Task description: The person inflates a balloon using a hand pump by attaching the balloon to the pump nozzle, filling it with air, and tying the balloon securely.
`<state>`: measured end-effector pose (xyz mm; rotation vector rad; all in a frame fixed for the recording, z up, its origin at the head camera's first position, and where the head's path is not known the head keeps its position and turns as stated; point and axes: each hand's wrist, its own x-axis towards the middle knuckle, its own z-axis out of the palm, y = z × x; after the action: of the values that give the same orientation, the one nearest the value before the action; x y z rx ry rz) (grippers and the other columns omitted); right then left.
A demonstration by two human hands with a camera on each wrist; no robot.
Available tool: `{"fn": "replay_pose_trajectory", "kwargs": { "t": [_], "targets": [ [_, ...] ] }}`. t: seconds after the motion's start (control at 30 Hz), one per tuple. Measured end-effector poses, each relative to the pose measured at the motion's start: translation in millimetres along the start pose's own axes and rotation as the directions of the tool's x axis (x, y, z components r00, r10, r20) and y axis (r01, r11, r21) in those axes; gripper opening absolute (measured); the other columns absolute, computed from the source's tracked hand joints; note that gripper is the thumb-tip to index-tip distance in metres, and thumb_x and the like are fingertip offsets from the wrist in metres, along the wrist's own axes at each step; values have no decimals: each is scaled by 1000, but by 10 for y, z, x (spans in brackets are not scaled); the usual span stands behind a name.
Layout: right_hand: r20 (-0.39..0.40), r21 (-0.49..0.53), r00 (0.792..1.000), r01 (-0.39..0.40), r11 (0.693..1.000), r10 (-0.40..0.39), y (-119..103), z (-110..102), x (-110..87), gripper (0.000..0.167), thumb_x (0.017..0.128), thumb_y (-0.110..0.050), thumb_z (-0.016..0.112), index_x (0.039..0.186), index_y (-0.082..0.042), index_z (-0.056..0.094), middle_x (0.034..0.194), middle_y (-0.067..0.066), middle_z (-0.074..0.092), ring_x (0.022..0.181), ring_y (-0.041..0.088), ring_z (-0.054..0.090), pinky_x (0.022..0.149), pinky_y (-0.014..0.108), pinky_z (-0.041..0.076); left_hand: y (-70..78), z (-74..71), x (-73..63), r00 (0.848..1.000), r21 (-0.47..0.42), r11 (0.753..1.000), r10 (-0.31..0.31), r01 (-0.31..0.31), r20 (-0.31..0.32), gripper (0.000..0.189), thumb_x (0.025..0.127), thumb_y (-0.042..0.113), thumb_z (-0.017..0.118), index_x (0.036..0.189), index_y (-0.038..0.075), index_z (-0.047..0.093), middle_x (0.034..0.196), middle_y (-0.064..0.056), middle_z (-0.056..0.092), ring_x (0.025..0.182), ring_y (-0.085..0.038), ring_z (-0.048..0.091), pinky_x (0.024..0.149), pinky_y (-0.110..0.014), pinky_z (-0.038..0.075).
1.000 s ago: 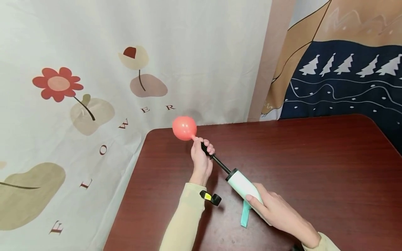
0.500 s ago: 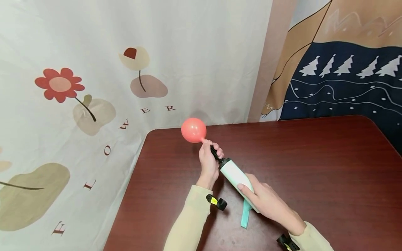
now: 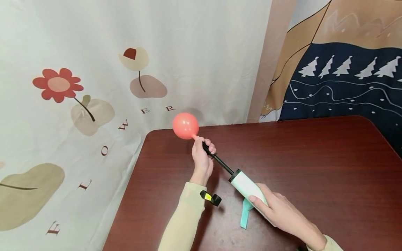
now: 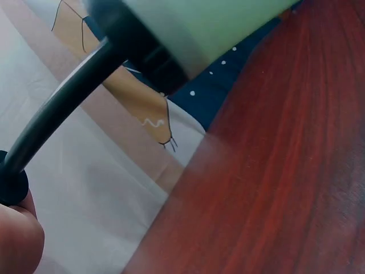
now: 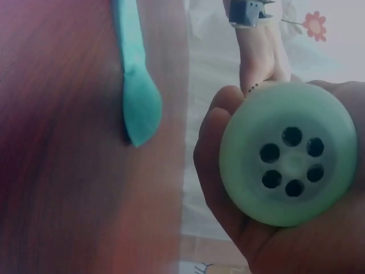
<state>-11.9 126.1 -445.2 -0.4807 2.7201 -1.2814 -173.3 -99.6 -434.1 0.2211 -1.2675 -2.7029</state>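
Note:
A round coral-red balloon, partly inflated, sits on the black end of a hand balloon pump. My left hand grips that black end and pinches the balloon's neck; the fingers partly cover the joint. My right hand holds the pump's pale green barrel from its right side, thumb on top. Between the two hands a length of black rod shows, so the pump is drawn out. In the right wrist view the barrel's holed end cap faces the camera, with fingers curled around it.
A limp teal balloon lies on the brown wooden table, below the pump barrel. Printed curtains hang along the table's back and left edges. A small black camera is strapped to the left wrist.
The barrel slid up over the rod toward my left hand, then back out, exposing the rod again. Both hands and the balloon shifted right and returned left. The balloon looks slightly larger.

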Motion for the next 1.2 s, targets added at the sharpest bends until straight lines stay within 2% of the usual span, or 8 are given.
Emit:
{"fn": "replay_pose_trajectory", "kwargs": {
  "t": [0.23, 0.4, 0.6, 0.73, 0.83, 1.0, 1.2],
  "targets": [
    [23, 27, 999, -32, 999, 31, -5, 16, 264, 46, 108, -41, 56, 139, -8, 52, 89, -7, 62, 76, 3, 56, 69, 27, 47, -235, 126, -164, 998, 20, 999, -41, 40, 55, 23, 107, 11, 38, 86, 11, 47, 74, 0, 47, 55, -7, 43, 52, -17, 36],
    [23, 33, 998, -63, 997, 63, -18, 63, 348, 48, 107, -43, 57, 140, -10, 53, 87, -7, 61, 75, 5, 57, 70, 28, 48, -308, 122, -200, 999, 33, 999, -21, 20, 37, 27, 107, 13, 39, 82, 10, 48, 72, 1, 47, 52, -7, 43, 50, -17, 37],
    [18, 23, 996, -92, 995, 92, -24, 93, 235, 50, 106, -47, 56, 144, -14, 52, 93, -7, 65, 80, 5, 58, 73, 30, 49, -234, 22, -91, 1000, 12, 1000, -1, 1, 10, 26, 107, 10, 37, 82, 11, 47, 71, 1, 48, 52, -7, 43, 48, -16, 36],
    [4, 8, 998, -68, 998, 68, -24, 44, 57, 42, 106, -45, 58, 140, -21, 55, 96, -12, 64, 82, 3, 56, 73, 28, 47, -95, -52, 22, 999, -22, 999, 47, -47, -27, 28, 111, 16, 37, 85, 13, 46, 72, 1, 48, 53, -6, 42, 49, -15, 35],
    [-5, 3, 999, -45, 999, 45, -19, 16, -53, 36, 105, -43, 60, 137, -26, 55, 95, -17, 61, 82, 1, 54, 71, 25, 45, -20, -71, 57, 998, -27, 998, 52, -52, -30, 28, 112, 19, 38, 86, 14, 46, 73, 2, 47, 54, -7, 42, 50, -15, 34],
    [-31, -3, 1000, -4, 1000, 4, -3, 22, -58, 33, 106, -39, 61, 133, -21, 57, 90, -18, 59, 78, 0, 53, 69, 24, 45, -36, -14, -4, 1000, -38, 999, 20, -19, 20, 27, 113, 16, 36, 87, 13, 46, 74, 1, 47, 54, -7, 42, 51, -17, 34],
    [7, 11, 999, -35, 999, 35, -44, 37, 191, 43, 106, -41, 59, 136, -9, 56, 85, -11, 61, 73, 1, 54, 66, 26, 46, -188, 74, -150, 1000, -29, 1000, -2, 3, 30, 27, 111, 14, 37, 86, 13, 48, 74, 1, 48, 53, -6, 42, 51, -17, 35]
  ]
}}
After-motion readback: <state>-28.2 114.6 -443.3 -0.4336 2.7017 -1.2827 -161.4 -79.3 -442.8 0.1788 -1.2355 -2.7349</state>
